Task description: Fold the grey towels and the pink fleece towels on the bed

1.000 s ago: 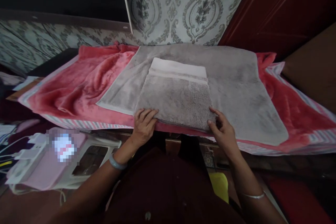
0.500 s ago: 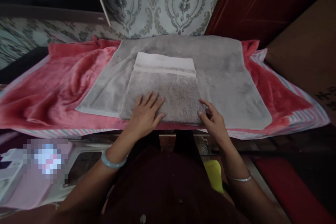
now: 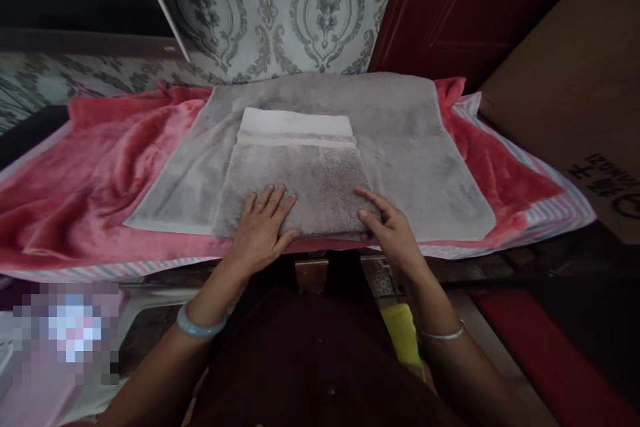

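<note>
A folded gray towel (image 3: 310,180) with a white band (image 3: 295,124) across its far end lies between the person's two hands, on top of a larger gray plush cloth (image 3: 415,147) spread out flat. The left hand (image 3: 260,233) rests palm down on the near left part of the folded towel, its fingers extended and slightly apart, pointing away from the body, and the thumb reaching sideways along the near edge; most of the towel stretches beyond this hand and to its right. The right hand (image 3: 390,227) is at the near right corner, so the towel lies to its left. Its index finger and thumb touch the towel's right edge, the tips a little apart and the other fingers curled under; whether they pinch the layers cannot be told. Beneath the gray cloth is a rumpled red plush blanket (image 3: 110,173), showing on both sides, with a striped border (image 3: 563,210) at its right end. A pale blue bangle (image 3: 201,329) circles the left wrist and a thin silver bracelet (image 3: 443,334) the right forearm. Behind stands a wall with patterned wallpaper (image 3: 327,10), and a cardboard box (image 3: 565,100) with dark print stands to the right.
</note>
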The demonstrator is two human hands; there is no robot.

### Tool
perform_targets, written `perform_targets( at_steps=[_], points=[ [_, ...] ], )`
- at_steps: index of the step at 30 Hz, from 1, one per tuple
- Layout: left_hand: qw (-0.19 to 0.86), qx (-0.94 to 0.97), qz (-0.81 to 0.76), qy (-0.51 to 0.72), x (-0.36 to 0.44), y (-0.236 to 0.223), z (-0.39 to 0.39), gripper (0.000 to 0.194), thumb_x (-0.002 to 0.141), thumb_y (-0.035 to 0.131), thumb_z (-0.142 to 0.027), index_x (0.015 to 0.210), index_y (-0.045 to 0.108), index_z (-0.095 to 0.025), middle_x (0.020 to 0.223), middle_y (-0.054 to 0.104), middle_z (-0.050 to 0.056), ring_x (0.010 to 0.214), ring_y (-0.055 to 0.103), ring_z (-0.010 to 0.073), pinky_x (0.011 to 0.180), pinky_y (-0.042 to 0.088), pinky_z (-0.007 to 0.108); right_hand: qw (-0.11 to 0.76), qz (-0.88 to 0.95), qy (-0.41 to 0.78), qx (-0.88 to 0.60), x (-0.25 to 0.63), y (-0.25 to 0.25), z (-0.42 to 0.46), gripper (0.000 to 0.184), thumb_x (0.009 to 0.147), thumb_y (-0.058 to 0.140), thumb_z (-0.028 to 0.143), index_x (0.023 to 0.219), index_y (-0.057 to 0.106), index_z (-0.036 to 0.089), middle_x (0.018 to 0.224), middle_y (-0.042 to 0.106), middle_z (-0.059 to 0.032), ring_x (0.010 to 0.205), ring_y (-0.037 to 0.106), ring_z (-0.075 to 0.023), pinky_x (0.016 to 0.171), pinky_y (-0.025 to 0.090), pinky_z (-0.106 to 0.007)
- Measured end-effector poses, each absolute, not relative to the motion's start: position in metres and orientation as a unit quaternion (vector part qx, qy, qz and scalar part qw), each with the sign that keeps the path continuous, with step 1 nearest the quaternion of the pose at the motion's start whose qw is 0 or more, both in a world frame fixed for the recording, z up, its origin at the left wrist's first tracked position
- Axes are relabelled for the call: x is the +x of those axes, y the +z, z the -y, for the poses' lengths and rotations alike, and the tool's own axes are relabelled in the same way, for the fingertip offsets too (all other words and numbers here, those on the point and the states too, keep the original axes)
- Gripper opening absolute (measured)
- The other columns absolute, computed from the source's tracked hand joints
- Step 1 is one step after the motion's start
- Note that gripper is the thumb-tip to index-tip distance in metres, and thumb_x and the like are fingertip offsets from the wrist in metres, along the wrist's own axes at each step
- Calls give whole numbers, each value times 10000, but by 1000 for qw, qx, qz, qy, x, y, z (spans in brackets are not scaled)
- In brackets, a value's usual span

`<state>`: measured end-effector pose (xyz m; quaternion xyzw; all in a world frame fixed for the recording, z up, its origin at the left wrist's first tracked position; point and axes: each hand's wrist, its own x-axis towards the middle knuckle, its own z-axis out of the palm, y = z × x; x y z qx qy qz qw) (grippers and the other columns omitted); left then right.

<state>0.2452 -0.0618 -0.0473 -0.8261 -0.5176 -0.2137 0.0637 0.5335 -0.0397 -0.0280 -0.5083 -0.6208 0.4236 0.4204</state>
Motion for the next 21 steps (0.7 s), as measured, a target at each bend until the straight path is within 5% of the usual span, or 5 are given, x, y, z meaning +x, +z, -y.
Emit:
perform_targets(
  at_steps=[4, 9, 13, 18, 21],
  points=[
    [68, -830, 514, -205, 246, -45, 64, 828, 905, 610, -644, 1579, 388, -217, 1630, 404, 189, 1502, 361, 427, 1205, 288, 666, 435, 575, 460, -518, 533, -36, 43, 557, 841, 689, 530, 1323, 700, 250, 1313, 675, -72, 558, 539, -84, 477, 567, -281],
    [59, -837, 506, -199, 239, -42, 70, 781, 911, 656, -521, 1578, 394, -210, 1649, 375, 180, 1523, 340, 395, 1214, 312, 628, 432, 611, 443, -493, 541, -48, 47, 588, 850, 684, 524, 1385, 657, 283, 1462, 598, -72, 1086, 685, -272, 780, 657, -419],
    [33, -836, 507, -205, 216, -37, 89, 695, 951, 613, -481, 1570, 412, -239, 1633, 415, 150, 1512, 381, 346, 1243, 280, 616, 426, 697, 327, -475, 551, -52, 54, 688, 846, 697, 443, 1504, 534, 329, 1540, 533, -52, 1439, 475, -298, 1170, 442, -527],
    [-97, -715, 589, -365, 174, -29, 112, 489, 986, 522, -551, 1342, 656, -244, 1526, 561, 117, 1438, 489, 305, 1189, 404, 557, 416, 708, 296, -489, 556, -59, 51, 649, 865, 602, 332, 1510, 526, 324, 1522, 553, -53, 1406, 516, -294, 1160, 451, -527],
    [-188, -586, 648, -449, 157, -26, 108, 531, 931, 587, -589, 1269, 690, -193, 1290, 710, 137, 1209, 652, 290, 1031, 544, 475, 411, 709, 282, -499, 552, -60, 47, 683, 804, 586, 262, 1482, 564, 343, 1517, 556, -45, 1392, 526, -318, 1101, 506, -542]
  ],
)
